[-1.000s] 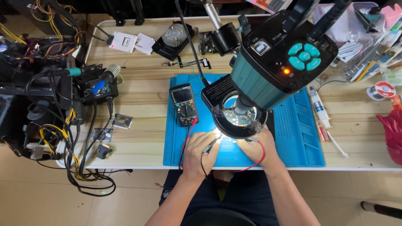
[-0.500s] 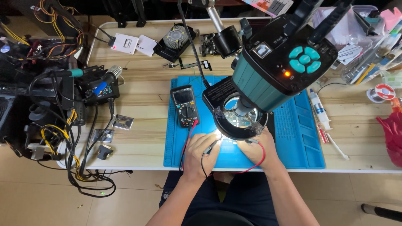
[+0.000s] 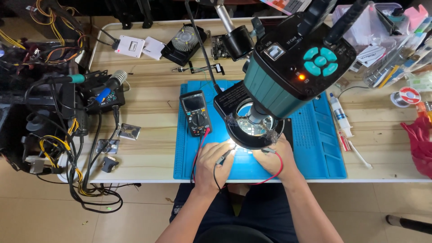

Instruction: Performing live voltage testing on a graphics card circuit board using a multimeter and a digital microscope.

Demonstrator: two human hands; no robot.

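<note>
My left hand [image 3: 214,163] grips a black test probe on a black lead, its tip pointed under the lit ring light [image 3: 254,128] of a teal microscope [image 3: 292,67]. A red-leaded probe [image 3: 270,151] sits in my right hand [image 3: 272,157], just under the ring's right rim. Both hands rest on a blue work mat [image 3: 315,135]. Both leads run from a black multimeter [image 3: 195,112] lying on the mat to the left. The board under the lens is mostly hidden by the ring.
A soldering station [image 3: 105,92] and tangled cables [image 3: 67,148] crowd the left edge. Small metal parts [image 3: 129,131] lie near it. A fan heatsink [image 3: 183,39] and white boxes [image 3: 130,46] sit at the back. A syringe [image 3: 338,114], solder spool [image 3: 408,95] and red cloth [image 3: 420,141] lie right.
</note>
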